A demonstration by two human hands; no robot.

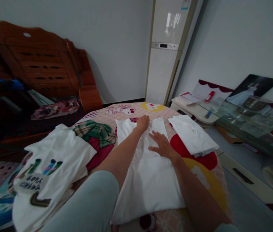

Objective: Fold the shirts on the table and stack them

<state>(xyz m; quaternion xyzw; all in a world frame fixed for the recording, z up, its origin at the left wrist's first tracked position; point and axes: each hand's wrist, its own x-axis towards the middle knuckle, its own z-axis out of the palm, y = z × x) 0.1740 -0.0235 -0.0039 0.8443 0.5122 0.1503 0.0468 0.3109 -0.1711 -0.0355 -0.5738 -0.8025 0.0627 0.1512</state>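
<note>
A white shirt (155, 180) lies spread on the round table, its far end near the middle of the tabletop. My left hand (143, 123) is closed on the cloth at that far end, though its fingertips are hidden. Flat on the shirt, a little nearer and to the right, rests my right hand (161, 145) with its fingers spread. To the right is a folded white garment (193, 133). On the left side lie a white printed T-shirt (61, 154), a green plaid garment (97, 130) and a dark red cloth (100, 156).
A patterned tablecloth (151, 112) covers the round table. Beyond it stand a wooden bench (42, 67) at left and a tall white air conditioner (161, 71). A glass-topped cabinet (249, 129) with papers and a photo (252, 88) runs along the right side.
</note>
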